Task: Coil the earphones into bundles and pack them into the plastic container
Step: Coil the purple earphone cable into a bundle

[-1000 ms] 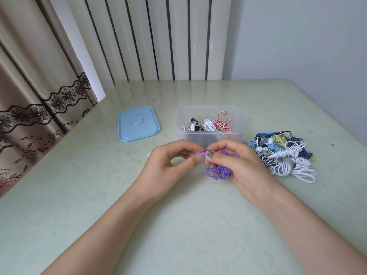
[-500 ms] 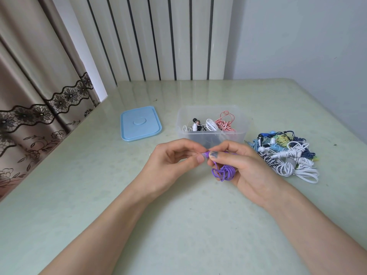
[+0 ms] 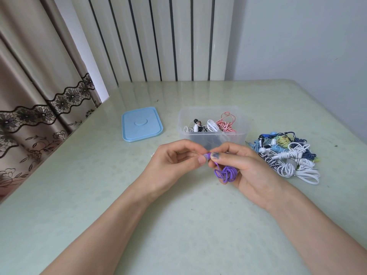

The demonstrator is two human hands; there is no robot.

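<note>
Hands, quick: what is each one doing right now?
Left hand: pinching the end of the purple earphones.
Right hand: holding the purple earphones' coiled bundle, thumb pinching near the same end.

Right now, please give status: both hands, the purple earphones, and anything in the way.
Left hand and right hand both pinch purple earphones, coil hanging under right grip. Container open just behind, lid aside. Path looks free.

left hand (image 3: 174, 161), right hand (image 3: 244, 167), both pinching purple earphones (image 3: 226, 173)

table (image 3: 99, 195); curtain (image 3: 29, 86) left; radiator (image 3: 168, 36) behind; wall (image 3: 297, 36) right
</note>
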